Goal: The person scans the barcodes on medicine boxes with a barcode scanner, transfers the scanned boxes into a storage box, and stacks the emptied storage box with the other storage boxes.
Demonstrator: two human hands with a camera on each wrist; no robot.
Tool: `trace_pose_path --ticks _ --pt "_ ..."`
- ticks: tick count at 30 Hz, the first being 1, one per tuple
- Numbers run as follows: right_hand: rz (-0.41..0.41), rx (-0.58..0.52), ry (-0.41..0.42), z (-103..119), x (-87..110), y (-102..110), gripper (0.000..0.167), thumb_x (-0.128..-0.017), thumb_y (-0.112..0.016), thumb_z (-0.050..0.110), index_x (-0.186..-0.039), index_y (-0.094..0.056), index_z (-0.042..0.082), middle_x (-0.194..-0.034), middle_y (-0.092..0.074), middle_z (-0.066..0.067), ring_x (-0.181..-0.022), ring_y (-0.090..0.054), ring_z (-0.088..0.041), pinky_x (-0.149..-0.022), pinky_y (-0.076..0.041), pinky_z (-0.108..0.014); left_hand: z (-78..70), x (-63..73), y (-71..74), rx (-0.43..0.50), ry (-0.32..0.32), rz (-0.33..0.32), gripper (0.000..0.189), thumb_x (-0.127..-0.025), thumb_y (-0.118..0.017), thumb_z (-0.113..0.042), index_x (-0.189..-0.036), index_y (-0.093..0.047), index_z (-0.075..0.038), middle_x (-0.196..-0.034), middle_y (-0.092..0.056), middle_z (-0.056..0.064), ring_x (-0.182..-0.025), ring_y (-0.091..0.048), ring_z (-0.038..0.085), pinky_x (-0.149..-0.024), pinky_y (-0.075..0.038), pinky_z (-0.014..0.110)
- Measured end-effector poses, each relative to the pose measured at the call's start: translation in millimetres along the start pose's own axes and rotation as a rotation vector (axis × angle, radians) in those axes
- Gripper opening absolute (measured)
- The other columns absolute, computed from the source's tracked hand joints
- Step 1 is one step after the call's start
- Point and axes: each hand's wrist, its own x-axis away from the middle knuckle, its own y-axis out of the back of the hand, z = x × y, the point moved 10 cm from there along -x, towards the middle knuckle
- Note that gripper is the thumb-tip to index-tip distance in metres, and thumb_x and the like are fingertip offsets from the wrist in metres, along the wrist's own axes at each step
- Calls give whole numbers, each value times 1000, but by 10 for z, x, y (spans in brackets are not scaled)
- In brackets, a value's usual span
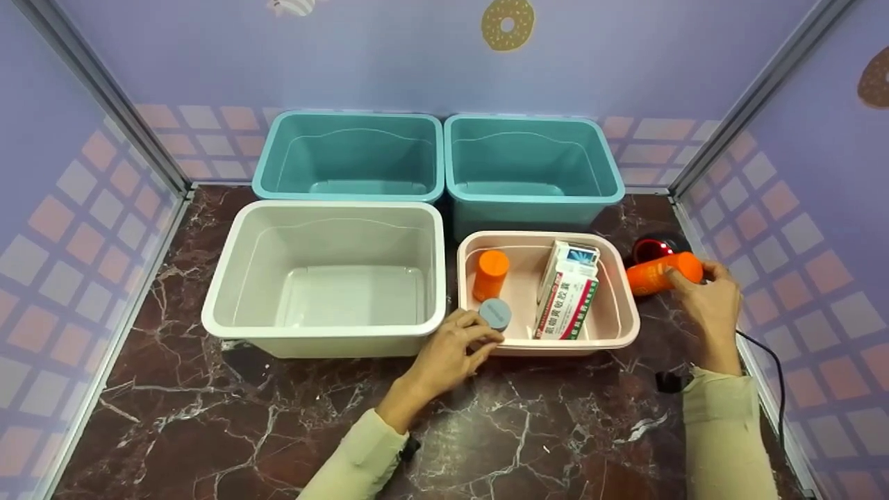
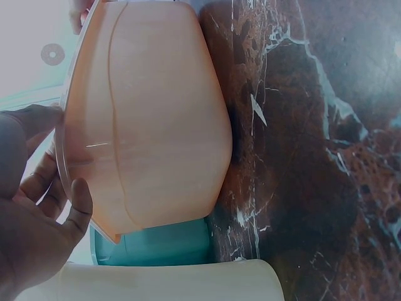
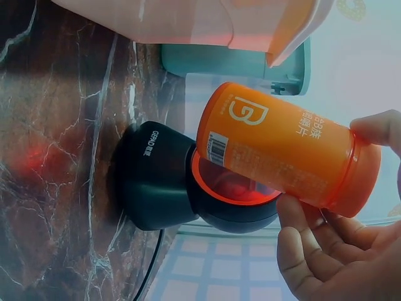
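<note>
An orange bottle (image 3: 269, 147) with a printed barcode is pinched near its capped end by my right hand (image 1: 712, 298). It tilts in front of a black barcode scanner (image 3: 160, 179) whose window glows red. My left hand (image 1: 451, 351) grips the rim of the pink bin (image 2: 163, 119) at its front-left corner, with fingers on either side of the edge. Inside that bin are another orange bottle (image 1: 492, 274), a grey-capped bottle (image 1: 495, 314) close to my left fingers, and some medicine boxes (image 1: 569, 298) leaning together.
Left of the pink bin stands a larger white bin (image 1: 326, 333). Two teal bins (image 1: 347, 121) are side by side along the back wall. A black cable (image 1: 779, 375) runs along the right wall. The tabletop (image 1: 278, 430) is dark veined marble.
</note>
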Motion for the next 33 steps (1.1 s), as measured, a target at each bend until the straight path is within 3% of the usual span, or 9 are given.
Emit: trace_pose_path --ticks 10,19,33 --pt "-28 8 8 0 8 36 63 -86 -69 48 -132 -61 6 -131 -62 -19 -122 -54 -36 -102 -37 -44 -2 2 8 4 5 -2 13 -91 -72 -22 -103 -78 -21 -103 -67 -3 -105 -58 19 -99 -50 33" --pt "-68 -13 -23 -23 14 96 64 -85 -69 47 -131 -61 4 -131 -62 -19 -121 -54 -36 -101 -38 -44 10 4 -10 10 15 9 13 -92 -72 -23 -103 -78 -21 -103 -67 -2 -106 -57 18 -99 -50 33" --pt "-108 -42 0 -4 -7 106 65 -85 -70 44 -132 -59 1 -131 -61 -23 -124 -53 -40 -108 -35 -49 4 -2 -2 17 17 13 13 -91 -72 -22 -103 -78 -20 -103 -66 -2 -106 -57 19 -99 -50 34"
